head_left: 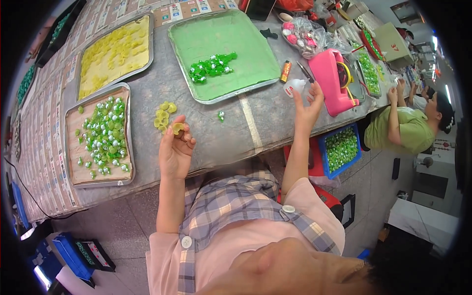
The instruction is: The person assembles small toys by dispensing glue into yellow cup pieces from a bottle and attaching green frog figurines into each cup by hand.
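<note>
With twelve at the top of the view, the grey-covered desk (206, 147) spreads from nine round to two o'clock. Beyond it, at three, sits a person in a green shirt (400, 129). The largest tray is the green-lined tray (238, 34) at twelve, bearing a cluster of small green figures with white eyes (213, 67). A yellow-lined tray (151, 42) at ten carries scattered yellow pieces (110, 49); a brown-lined tray (78, 174) at nine, just below it, holds a dense heap of green-and-white figures (104, 132). A pink tape dispenser (323, 81) stands at two, and a blue basket (337, 172) of green pieces (342, 147) sits at three, below the desk's edge.

The left hand (177, 153), toward nine, is palm up, its fingers pinching a yellow cup (178, 128) at their tips. The right hand (307, 109), at two, is raised with its fingers loosely bent and apart, gripping nothing visible. A small white translucent bottle (295, 85) lies just beyond its thumb; whether they touch cannot be told. Farther up, toward one, is an orange cylinder (285, 72).

Smaller are the loose yellow cups (163, 116), grouped at ten just beyond the left hand, and a lone green figure (221, 115) on the desk at eleven.
</note>
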Tool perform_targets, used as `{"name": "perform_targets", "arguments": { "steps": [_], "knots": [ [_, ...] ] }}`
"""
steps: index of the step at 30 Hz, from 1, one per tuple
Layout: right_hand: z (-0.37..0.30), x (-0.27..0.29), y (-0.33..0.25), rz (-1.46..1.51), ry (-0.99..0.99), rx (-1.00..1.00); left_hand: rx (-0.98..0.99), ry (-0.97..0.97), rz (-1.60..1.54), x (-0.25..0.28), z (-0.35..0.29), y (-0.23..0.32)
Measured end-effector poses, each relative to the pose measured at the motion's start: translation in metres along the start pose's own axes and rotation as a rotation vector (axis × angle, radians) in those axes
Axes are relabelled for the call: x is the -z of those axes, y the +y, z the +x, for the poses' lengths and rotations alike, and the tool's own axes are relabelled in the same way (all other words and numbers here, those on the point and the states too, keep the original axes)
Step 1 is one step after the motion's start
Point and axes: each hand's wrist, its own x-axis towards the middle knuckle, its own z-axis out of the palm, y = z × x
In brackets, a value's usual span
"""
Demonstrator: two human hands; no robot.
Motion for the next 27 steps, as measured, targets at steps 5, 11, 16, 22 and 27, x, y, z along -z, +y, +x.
{"name": "perform_targets", "arguments": {
  "steps": [5, 11, 16, 22, 27],
  "knots": [
    [0.007, -0.012, 0.038, -0.227, -0.348, -0.092, 0.003, 0.004, 0.026, -0.009, -0.004, -0.007],
    [-0.022, -0.016, -0.035, 0.434, -0.312, -0.278, 0.012, 0.037, 0.048, -0.004, -0.004, -0.01],
    [-0.063, -0.007, -0.083, 0.614, -0.604, -0.153, -0.01, 0.033, 0.041, -0.008, -0.004, -0.009],
    [-0.078, -0.01, -0.109, 0.614, -0.632, -0.004, -0.053, 0.073, 0.03, -0.009, -0.009, -0.005],
    [-0.079, -0.014, -0.113, 0.58, -0.517, 0.291, -0.076, 0.027, 0.009, -0.005, -0.01, -0.004]
  ]
}}
